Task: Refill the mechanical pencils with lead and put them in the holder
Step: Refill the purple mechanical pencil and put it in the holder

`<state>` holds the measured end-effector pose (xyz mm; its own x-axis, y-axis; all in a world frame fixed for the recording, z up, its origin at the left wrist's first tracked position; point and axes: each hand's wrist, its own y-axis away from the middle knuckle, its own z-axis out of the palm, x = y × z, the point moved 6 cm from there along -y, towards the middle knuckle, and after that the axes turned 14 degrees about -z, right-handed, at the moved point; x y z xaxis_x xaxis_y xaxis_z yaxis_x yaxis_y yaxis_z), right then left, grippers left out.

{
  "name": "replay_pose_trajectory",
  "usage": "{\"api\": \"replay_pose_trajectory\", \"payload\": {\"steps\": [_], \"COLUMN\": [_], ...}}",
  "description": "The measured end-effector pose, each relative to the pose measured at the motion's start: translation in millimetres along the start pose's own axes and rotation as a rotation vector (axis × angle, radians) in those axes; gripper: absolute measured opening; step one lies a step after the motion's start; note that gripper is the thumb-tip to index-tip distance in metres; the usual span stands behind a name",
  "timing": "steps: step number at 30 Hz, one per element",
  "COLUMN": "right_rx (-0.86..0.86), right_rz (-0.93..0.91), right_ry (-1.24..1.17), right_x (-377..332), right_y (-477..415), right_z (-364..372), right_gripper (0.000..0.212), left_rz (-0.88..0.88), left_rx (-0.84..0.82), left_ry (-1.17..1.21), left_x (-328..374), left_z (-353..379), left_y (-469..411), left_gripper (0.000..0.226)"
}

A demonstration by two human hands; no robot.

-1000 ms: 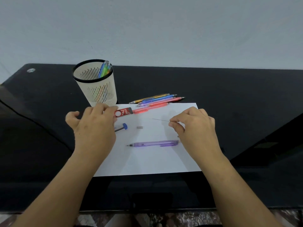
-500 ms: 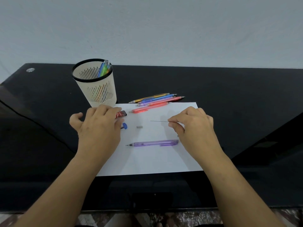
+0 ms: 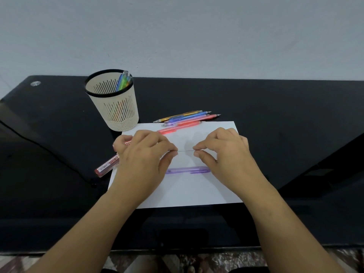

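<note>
A thin lead stick runs level between my two hands over the white paper. My left hand pinches its left end and my right hand pinches its right end. Just below the lead, a purple mechanical pencil lies on the paper, its tip hidden under my left hand. The red lead case lies at the paper's left edge, partly under my left hand. A cream slotted holder with a few pencils in it stands at the back left.
Several coloured mechanical pencils lie in a bunch at the paper's far edge, and a red one sits just in front of them. The black glass table meets a pale wall behind.
My left hand let go of the lead case, which now lies tilted at the paper's left edge, and moved right to pinch the lead's free end. My right hand kept holding the lead.
</note>
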<state>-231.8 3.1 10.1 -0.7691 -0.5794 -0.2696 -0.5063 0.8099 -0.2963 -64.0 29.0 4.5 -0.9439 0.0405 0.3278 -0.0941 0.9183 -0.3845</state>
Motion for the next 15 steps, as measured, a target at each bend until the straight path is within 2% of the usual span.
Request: {"api": "replay_pose_trajectory", "payload": {"steps": [3, 10, 12, 15], "right_rx": [0.031, 0.046, 0.030, 0.071], "right_rz": [-0.034, -0.077, -0.065, -0.030], "right_ry": [-0.003, -0.003, 0.009, 0.052], "right_x": [-4, -9, -6, 1], "right_y": [0, -2, -1, 2], "right_z": [0, 2, 1, -3], "right_gripper": [0.027, 0.012, 0.012, 0.008], "left_rz": [0.002, 0.014, -0.047, -0.200], "left_rx": [0.001, 0.040, 0.010, -0.170], "left_ry": [-0.002, 0.028, 0.016, -0.076], "left_x": [3, 11, 12, 6], "left_z": [0, -3, -3, 4], "left_y": [1, 6, 5, 4], "left_gripper": [0.009, 0.010, 0.018, 0.045]}}
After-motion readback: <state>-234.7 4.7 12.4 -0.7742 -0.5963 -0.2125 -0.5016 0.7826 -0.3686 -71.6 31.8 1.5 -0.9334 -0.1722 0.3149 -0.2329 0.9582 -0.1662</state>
